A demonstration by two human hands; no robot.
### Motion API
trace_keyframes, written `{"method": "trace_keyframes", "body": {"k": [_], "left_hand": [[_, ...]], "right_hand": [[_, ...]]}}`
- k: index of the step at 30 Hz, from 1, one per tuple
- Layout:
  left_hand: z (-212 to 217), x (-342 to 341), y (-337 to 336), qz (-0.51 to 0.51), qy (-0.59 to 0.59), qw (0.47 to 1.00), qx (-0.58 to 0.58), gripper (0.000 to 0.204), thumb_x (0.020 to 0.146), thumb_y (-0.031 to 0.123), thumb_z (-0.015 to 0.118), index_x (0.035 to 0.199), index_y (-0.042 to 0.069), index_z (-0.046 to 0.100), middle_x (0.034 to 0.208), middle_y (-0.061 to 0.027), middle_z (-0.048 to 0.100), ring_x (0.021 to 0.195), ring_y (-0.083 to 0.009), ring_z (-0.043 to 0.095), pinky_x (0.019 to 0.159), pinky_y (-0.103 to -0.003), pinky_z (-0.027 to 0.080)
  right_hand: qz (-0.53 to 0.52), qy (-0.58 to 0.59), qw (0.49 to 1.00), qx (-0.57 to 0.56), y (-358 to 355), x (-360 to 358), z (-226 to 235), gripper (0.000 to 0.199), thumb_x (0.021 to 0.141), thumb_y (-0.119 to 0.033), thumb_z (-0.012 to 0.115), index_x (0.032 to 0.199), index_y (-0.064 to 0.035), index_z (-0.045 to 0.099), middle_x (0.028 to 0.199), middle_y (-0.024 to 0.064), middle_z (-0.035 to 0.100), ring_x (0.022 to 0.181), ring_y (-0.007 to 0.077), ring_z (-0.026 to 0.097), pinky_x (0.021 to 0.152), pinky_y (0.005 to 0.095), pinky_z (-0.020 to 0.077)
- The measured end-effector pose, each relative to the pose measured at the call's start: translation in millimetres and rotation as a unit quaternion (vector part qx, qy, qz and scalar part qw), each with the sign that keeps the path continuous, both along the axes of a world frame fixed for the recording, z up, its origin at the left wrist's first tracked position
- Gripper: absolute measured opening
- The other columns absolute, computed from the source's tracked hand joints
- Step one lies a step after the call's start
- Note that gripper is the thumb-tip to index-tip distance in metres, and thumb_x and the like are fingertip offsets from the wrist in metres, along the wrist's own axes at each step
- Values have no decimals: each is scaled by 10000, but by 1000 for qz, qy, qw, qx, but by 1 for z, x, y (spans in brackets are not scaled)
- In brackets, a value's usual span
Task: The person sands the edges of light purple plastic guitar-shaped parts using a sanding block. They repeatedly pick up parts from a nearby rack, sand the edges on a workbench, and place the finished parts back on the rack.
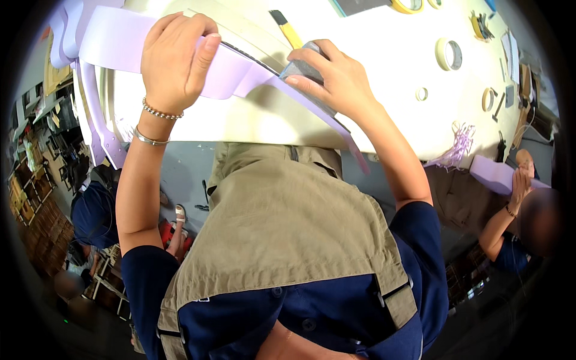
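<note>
My left hand [177,63] is closed over a wide lavender leather-like piece [117,39] at the far left of the pale table. Its fingers curl over the far edge, with the thumb pointing right. My right hand [339,78] grips a grey block [305,67], holding it against the dark edge of the lavender material. From under that hand a narrow lavender strip [357,150] runs right and hangs over the table's near edge. Part of the block's underside is hidden by my fingers. Just beyond the block lies a yellow-handled tool [289,33] with a black end.
More lavender straps [99,129] hang off the table's left end. Tape rolls [442,55] and a bundle of thin lavender strips [459,147] lie on the right of the table [384,129]. At the right, a co-worker's hand [521,183] touches a lavender piece [492,174]. Another person sits lower left.
</note>
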State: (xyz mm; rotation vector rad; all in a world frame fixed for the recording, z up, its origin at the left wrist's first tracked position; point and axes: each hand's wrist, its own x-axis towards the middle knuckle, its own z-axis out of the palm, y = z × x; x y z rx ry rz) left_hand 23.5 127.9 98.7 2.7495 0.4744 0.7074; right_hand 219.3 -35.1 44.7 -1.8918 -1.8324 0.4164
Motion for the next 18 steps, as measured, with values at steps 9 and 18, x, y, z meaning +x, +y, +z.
{"method": "trace_keyframes", "body": {"k": [9, 18], "left_hand": [[12, 7, -8, 15, 32, 999, -33, 390, 923, 307, 318, 786, 41, 568, 740, -75, 584, 717, -262, 550, 898, -412, 390], [-3, 0, 1, -2, -24, 1000, 1, 288, 895, 287, 430, 740, 71, 540, 645, -35, 541, 622, -229, 512, 819, -359, 422]], "right_hand": [[3, 16, 999, -41, 21, -5, 5, 351, 809, -496, 583, 1023, -220, 614, 934, 37, 568, 764, 221, 602, 644, 326, 493], [-6, 35, 992, -124, -5, 42, 10, 291, 813, -409, 610, 1041, -229, 634, 1046, 44, 585, 821, 238, 610, 719, 311, 493]]}}
